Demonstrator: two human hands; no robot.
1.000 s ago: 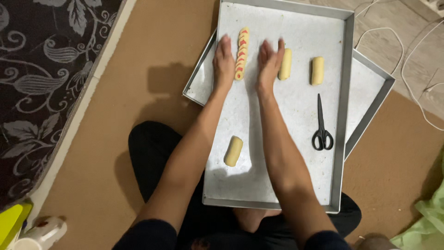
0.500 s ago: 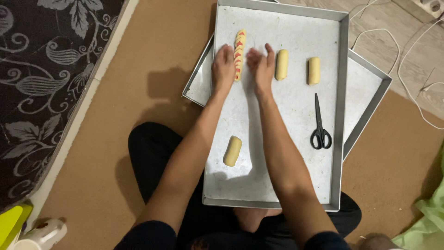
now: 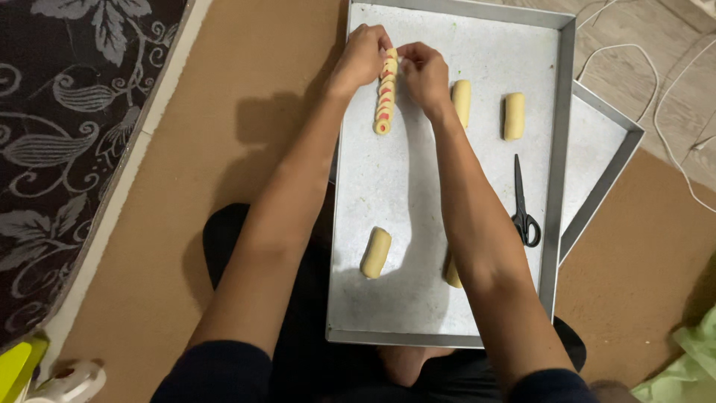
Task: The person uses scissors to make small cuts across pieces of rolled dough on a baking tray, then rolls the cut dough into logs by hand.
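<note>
Pinching the far end of the sliced dough row (image 3: pixel 384 93), left hand (image 3: pixel 360 58) and right hand (image 3: pixel 425 75) both grip it near the metal tray's (image 3: pixel 418 186) top-left rim. Bare tray mid-left; dough logs (image 3: pixel 376 252) and scissors (image 3: pixel 523 205) sit well apart.

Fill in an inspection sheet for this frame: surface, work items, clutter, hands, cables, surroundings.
Surface: metal baking tray, stacked over a second tray.
Work items: sliced dough roll with red centres; plain dough logs.
Clutter: black scissors on the tray.
Hands: left hand and right hand pinch the roll's far end.
Cables: white cable on the floor.
Surroundings: brown mat, patterned dark fabric.
</note>
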